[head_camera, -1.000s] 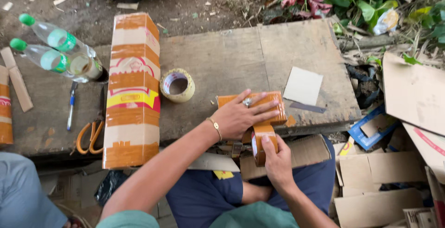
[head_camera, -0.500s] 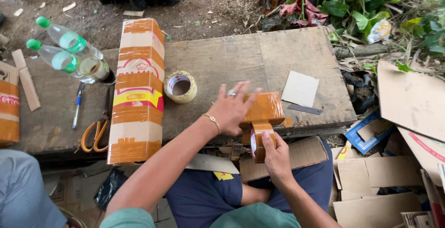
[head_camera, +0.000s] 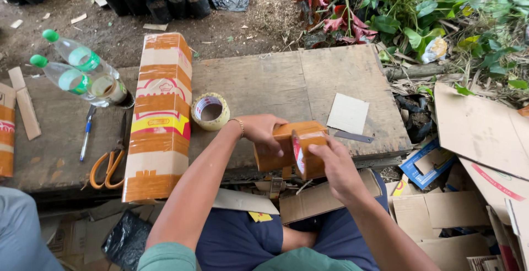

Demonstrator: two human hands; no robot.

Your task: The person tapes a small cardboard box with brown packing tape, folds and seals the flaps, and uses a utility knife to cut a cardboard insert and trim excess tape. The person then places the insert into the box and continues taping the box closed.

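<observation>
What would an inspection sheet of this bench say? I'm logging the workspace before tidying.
Surface: worn wooden table, set outdoors over bare soil.
Job's things: small taped box held at the near edge; tape roll pressed against it.
Clutter: tall taped carton, second tape roll, two bottles, scissors, pen, card square, blade.
Grips: left hand steadies the box; right hand holds the roll.
Cables: nothing seen.
Surroundings: potted seedlings, leafy plants, cardboard scraps at right; another person's sleeve lower left.
</observation>
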